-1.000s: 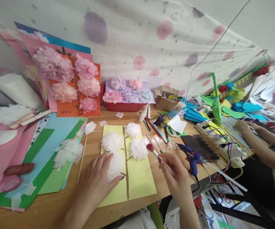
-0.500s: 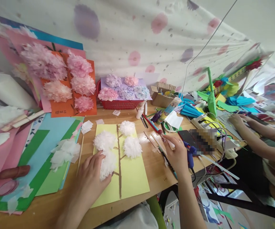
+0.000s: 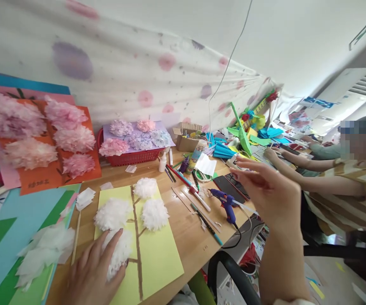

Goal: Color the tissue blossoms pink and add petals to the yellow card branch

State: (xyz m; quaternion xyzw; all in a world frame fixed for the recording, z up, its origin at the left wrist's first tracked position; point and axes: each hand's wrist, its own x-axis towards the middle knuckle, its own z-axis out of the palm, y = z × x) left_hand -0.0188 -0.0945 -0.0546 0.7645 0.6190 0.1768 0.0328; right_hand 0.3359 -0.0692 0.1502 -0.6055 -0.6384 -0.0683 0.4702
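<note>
My left hand [image 3: 90, 271] lies flat, fingers spread, on the lowest white tissue flower [image 3: 121, 252] glued to a yellow sheet [image 3: 160, 254]. Three more white flowers [image 3: 155, 214] sit along a brown paper stem [image 3: 136, 237]. My right hand [image 3: 268, 195] hovers above the table's right edge, fingers stretched out, holding nothing. A make-up brush with a pink tip [image 3: 198, 201] lies on the table left of it, beside a blue glue gun [image 3: 225, 203].
An orange card with pink tissue flowers [image 3: 43, 178] and a red basket [image 3: 128, 157] stand at the back. Coloured sheets and loose tissue [image 3: 43, 254] lie at left. Pens, a glue bottle [image 3: 162, 163] and a black phone [image 3: 227, 186] are scattered. Another person [image 3: 344, 186] works at right.
My right hand put the brush down on the table and rose, empty, to the right. The view swung right. My left hand stayed on the white flower.
</note>
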